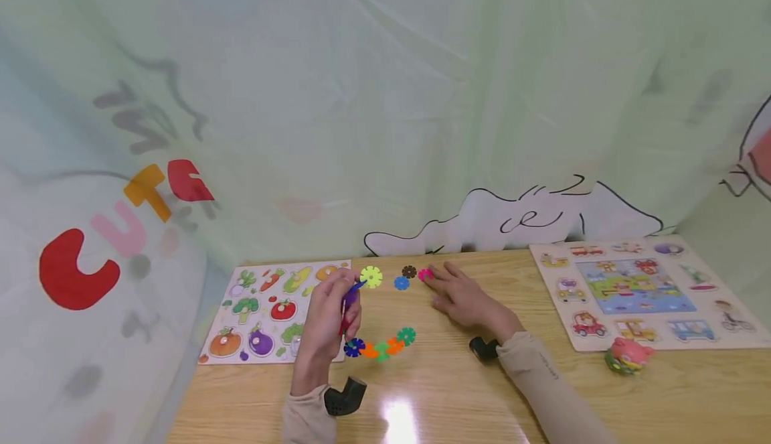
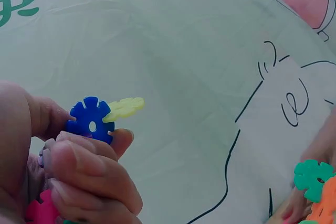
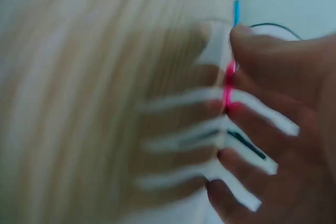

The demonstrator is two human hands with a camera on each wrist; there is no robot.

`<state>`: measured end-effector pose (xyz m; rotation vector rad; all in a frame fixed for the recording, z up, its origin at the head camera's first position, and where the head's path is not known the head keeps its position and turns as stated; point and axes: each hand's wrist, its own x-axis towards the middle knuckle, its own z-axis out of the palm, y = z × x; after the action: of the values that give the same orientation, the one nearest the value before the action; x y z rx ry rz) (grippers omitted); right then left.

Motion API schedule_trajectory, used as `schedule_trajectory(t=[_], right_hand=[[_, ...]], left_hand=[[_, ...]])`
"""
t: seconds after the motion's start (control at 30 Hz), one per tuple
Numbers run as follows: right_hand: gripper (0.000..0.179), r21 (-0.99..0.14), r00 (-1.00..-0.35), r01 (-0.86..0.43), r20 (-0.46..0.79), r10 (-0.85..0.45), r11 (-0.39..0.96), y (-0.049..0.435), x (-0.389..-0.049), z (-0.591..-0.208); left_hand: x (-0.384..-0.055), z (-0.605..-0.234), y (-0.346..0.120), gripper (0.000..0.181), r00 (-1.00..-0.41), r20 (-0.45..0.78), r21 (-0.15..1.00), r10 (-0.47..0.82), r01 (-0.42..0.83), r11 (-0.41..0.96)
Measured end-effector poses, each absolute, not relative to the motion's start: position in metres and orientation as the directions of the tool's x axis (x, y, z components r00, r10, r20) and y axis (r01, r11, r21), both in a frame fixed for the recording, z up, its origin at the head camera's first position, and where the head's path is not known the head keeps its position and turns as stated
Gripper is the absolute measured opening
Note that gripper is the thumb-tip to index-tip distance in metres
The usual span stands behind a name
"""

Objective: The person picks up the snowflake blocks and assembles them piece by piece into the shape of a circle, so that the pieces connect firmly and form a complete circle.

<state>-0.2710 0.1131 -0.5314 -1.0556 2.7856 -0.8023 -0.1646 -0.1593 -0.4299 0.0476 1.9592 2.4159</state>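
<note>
My left hand [image 1: 337, 307] grips a chain of flower-shaped plastic discs with curled fingers. From its top a blue disc [image 2: 92, 120] sticks out with a yellow disc [image 2: 126, 107] joined to it. Lower in the grip, a pink disc [image 2: 42, 209] shows partly behind the fingers. Below and right of this hand curve a navy disc [image 1: 354, 347], orange discs [image 1: 394, 346] and green discs [image 1: 406, 335]. My right hand [image 1: 466, 297] reaches down to the table, its spread fingertips touching a flat pink disc [image 1: 425, 275]. Beside that lie a brown disc [image 1: 409, 272] and a light blue disc [image 1: 401, 283].
A vegetable puzzle board [image 1: 265, 310] lies at the left, partly behind the left forearm. On the right is a vehicle puzzle board [image 1: 563, 303], with a small pink toy [image 1: 629, 355] at its front edge. A printed curtain [image 1: 385, 109] hangs behind the wooden table [image 1: 446, 397].
</note>
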Motion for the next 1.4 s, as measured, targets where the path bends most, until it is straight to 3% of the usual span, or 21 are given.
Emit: schedule_trajectory(t=[0.2, 0.37, 0.47, 0.67, 0.77, 0.87, 1.03, 1.17, 1.4], right_hand=[[0.008, -0.468, -0.888, -0.442, 0.108, -0.447, 0.765, 0.110, -0.264, -0.513], [0.013, -0.477, -0.928, -0.360, 0.091, -0.362, 0.802, 0.110, -0.263, -0.514], [0.022, -0.522, -0.945, -0.285, 0.013, -0.326, 0.804, 0.114, -0.264, -0.515], [0.026, -0.558, -0.942, -0.243, -0.060, -0.330, 0.794, 0.129, -0.264, -0.514], [0.026, -0.603, -0.948, -0.273, 0.037, -0.316, 0.749, 0.130, -0.261, -0.504], [0.016, -0.697, -0.933, -0.354, 0.219, -0.284, 0.624, 0.125, -0.252, -0.484], [0.012, -0.757, -0.838, -0.546, 0.485, -0.252, 0.358, 0.110, -0.226, -0.448], [0.015, -0.755, -0.793, -0.609, 0.564, -0.233, 0.243, 0.100, -0.206, -0.429], [0.020, -0.691, -0.721, -0.693, 0.656, -0.225, 0.207, 0.089, -0.191, -0.420]], left_hand=[[-0.166, -0.429, -0.157, 0.023, -0.991, 0.059, 0.984, 0.120, 0.038, -0.172], [-0.166, -0.428, -0.155, 0.024, -0.982, 0.086, 0.979, 0.171, 0.052, -0.195], [-0.165, -0.429, -0.153, 0.024, -0.979, 0.095, 0.976, 0.182, 0.056, -0.210], [-0.165, -0.430, -0.150, 0.024, -0.983, 0.093, 0.972, 0.157, 0.056, -0.227], [-0.165, -0.429, -0.146, 0.022, -0.989, 0.074, 0.971, 0.125, 0.043, -0.235], [-0.165, -0.429, -0.141, 0.017, -0.995, 0.053, 0.966, 0.088, 0.028, -0.258], [-0.164, -0.427, -0.128, 0.014, -0.999, 0.042, 0.942, 0.033, 0.029, -0.333], [-0.162, -0.424, -0.119, 0.016, -0.998, 0.054, 0.929, 0.022, 0.043, -0.367], [-0.155, -0.419, -0.109, 0.016, -0.996, 0.075, 0.923, 0.056, 0.048, -0.382]])
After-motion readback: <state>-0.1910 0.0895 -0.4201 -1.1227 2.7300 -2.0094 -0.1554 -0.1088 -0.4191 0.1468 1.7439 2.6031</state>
